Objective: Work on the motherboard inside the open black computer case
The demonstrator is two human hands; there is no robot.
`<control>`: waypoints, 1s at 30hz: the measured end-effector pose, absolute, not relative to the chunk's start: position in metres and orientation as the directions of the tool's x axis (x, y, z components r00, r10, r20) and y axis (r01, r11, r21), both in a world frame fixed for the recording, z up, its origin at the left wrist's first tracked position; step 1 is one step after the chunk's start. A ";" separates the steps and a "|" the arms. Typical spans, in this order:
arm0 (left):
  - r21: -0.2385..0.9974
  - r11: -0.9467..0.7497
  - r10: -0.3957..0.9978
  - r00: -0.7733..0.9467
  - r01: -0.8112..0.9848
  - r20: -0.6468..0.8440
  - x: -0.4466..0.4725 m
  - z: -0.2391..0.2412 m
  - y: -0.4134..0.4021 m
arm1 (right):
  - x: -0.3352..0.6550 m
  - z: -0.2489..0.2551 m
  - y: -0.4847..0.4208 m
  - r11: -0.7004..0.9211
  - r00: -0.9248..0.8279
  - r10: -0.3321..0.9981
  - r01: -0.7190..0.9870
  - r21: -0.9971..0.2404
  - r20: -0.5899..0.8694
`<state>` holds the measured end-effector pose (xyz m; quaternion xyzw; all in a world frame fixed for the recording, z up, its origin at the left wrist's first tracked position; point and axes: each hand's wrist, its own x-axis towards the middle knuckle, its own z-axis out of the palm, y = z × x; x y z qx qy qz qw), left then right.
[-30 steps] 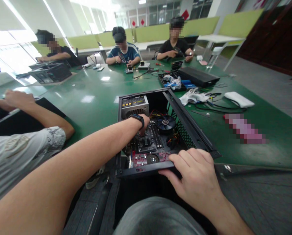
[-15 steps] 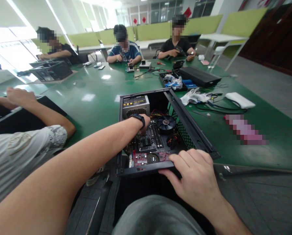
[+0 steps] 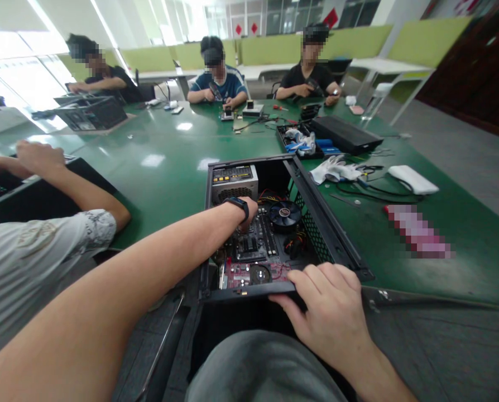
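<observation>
An open black computer case (image 3: 331, 237) lies at the table's near edge, its inside facing up. My right hand (image 3: 327, 301) clasps its near rim, fingers over the top and thumb below. My left hand (image 3: 248, 211), with a dark wristband, reaches in over the motherboard (image 3: 253, 243). Its fingers are bent downward and closed, and their tips and anything in them are hidden. Just behind that hand sits the power supply (image 3: 236, 183). A round black fan (image 3: 284, 214) is to its right, and a red graphics card (image 3: 245, 273) lies nearest me.
Right of the case are white gloves (image 3: 337, 168), black cables, a white pouch (image 3: 412, 178) and a blurred pink packet (image 3: 419, 231). A tool box (image 3: 302, 142) stands behind. A co-worker's arm (image 3: 88, 187) is close on my left; several people sit across the green table (image 3: 161, 142).
The camera view has shifted slightly. Both my hands stay at the same places on and in the case.
</observation>
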<state>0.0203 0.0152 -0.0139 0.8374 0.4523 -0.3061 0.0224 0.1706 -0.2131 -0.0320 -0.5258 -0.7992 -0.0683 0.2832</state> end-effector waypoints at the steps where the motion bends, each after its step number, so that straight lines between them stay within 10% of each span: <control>1: -0.226 -0.583 0.746 0.405 0.780 -0.528 0.020 -0.014 0.015 | 0.171 -0.032 -0.213 0.438 -0.288 0.803 0.879 -0.189 0.523; 30: -0.200 -0.593 0.725 0.410 0.780 -0.553 0.018 -0.018 0.024 | 0.173 -0.035 -0.212 0.466 -0.311 0.782 0.867 -0.175 0.540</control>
